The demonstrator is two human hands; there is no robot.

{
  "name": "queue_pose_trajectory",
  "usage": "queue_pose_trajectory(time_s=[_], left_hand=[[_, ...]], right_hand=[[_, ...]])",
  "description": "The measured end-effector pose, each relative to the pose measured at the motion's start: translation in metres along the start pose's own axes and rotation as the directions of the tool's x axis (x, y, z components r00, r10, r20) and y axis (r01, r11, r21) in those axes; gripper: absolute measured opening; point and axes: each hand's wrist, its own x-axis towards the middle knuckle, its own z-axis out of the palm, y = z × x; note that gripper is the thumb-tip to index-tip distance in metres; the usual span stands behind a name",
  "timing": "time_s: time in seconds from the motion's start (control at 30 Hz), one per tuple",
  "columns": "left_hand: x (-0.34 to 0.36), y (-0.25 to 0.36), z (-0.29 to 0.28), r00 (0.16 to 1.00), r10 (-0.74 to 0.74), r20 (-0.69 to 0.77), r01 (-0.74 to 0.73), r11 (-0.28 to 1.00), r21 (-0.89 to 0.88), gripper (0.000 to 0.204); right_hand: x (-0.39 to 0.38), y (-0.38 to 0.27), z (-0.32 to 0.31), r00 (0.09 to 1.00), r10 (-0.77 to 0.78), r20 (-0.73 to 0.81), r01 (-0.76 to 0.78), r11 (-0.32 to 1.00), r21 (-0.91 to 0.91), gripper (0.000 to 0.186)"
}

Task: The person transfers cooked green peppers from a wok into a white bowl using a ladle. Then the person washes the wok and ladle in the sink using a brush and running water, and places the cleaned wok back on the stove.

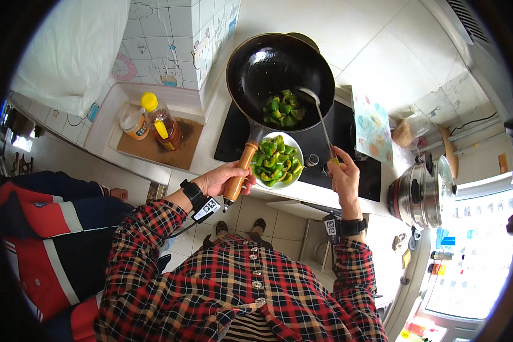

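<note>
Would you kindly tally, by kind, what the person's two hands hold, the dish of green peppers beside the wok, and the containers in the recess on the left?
Wok: 1
Metal utensil: 1
White dish: 1
Bottle: 1
Jar: 1
Total: 5

The bare left hand (218, 178) curled below the round black metal wok (276, 74); the bare right hand (346, 178) pinched below its right side.

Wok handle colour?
The wok handle is orange-brown, with a dark tip; best seen in the head view.
</note>
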Motion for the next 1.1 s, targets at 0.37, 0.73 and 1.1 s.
queue_pose_trajectory(time_s=[0.37,0.73,1.1], left_hand=[[0.013,-0.001,-0.002,0.995,-0.100,-0.021,0.101,0.994,0.032,0.017],[0.016,-0.016,0.024,0.963,0.045,-0.266,0.008,0.981,0.194,0.019],[0.003,-0.022,0.040,0.966,0.099,-0.240,-0.048,0.977,0.206,0.019]], right_hand=[[-0.007,0.019,0.002,1.000,0.015,-0.016,-0.014,0.999,0.047,0.047],[-0.006,0.017,0.006,1.000,0.012,0.011,-0.012,0.998,0.062,0.048],[-0.010,0.021,0.001,1.000,-0.028,0.000,0.028,0.998,0.051,0.047]])
